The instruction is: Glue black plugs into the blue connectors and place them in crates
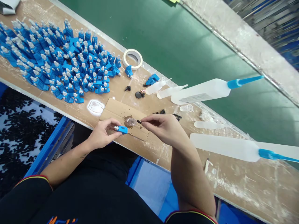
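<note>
Between the thumb and fingers of my left hand is a small blue plastic part with a white tip, held over the bench's front edge. My right hand pinches a small black piece whose exact kind is too small to make out. Just left of that piece stands a little clear cup on a stained cardboard sheet. The black piece is close to the cup's rim; I cannot tell whether they touch.
Many similar blue parts crowd the bench's left side. A tape roll lies behind. White bottles with blue nozzles lie at the right, near small droppers. A blue bin of black pieces stands lower left.
</note>
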{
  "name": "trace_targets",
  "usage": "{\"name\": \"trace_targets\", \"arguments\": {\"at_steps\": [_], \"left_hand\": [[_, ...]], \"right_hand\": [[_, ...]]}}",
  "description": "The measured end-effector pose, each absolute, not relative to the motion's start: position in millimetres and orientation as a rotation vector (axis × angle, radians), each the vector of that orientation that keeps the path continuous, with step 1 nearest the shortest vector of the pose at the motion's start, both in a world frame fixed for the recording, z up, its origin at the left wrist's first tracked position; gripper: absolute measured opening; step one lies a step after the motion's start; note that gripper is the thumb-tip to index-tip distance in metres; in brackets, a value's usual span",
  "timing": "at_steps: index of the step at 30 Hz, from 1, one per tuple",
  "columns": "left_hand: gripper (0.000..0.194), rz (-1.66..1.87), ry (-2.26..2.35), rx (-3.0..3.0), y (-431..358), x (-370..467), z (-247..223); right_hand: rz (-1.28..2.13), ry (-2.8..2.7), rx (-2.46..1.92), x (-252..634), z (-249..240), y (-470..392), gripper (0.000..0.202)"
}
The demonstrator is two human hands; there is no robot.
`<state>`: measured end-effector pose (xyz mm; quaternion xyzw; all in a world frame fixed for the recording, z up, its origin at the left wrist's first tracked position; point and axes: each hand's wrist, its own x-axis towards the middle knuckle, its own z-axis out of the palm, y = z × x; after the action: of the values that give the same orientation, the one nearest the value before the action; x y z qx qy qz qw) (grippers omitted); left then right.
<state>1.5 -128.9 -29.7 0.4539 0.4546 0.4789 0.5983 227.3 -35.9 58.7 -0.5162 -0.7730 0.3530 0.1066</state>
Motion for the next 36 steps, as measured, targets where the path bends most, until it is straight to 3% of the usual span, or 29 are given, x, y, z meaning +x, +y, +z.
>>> {"name": "trace_targets", "arguments": {"at_steps": [5,10,23,31,36], "left_hand": [[0.021,1.112,1.033,1.133,-124.8,3.1,-24.0],[0.030,1.161,0.955,1.213,-121.0,6.3,-17.8],[0.033,1.218,0.890,1.556,-119.0,6.3,-9.3],[0.023,1.325,0.891,1.814,-122.4,3.9,1.9],[0.034,1.470,0.780,1.972,-128.2,0.0,17.2]], "right_hand": [[0.895,-2.149,-1.144,225.1,52.7,-54.0,0.007],[0.654,-2.158,-0.879,217.4,37.8,-81.8,0.024],[0.529,-2.267,-0.809,215.3,36.5,-92.6,0.020],[0.680,-2.274,-0.740,219.0,39.7,-101.4,0.033],[1.164,-1.739,-0.806,210.1,28.2,-125.1,0.044]]}}
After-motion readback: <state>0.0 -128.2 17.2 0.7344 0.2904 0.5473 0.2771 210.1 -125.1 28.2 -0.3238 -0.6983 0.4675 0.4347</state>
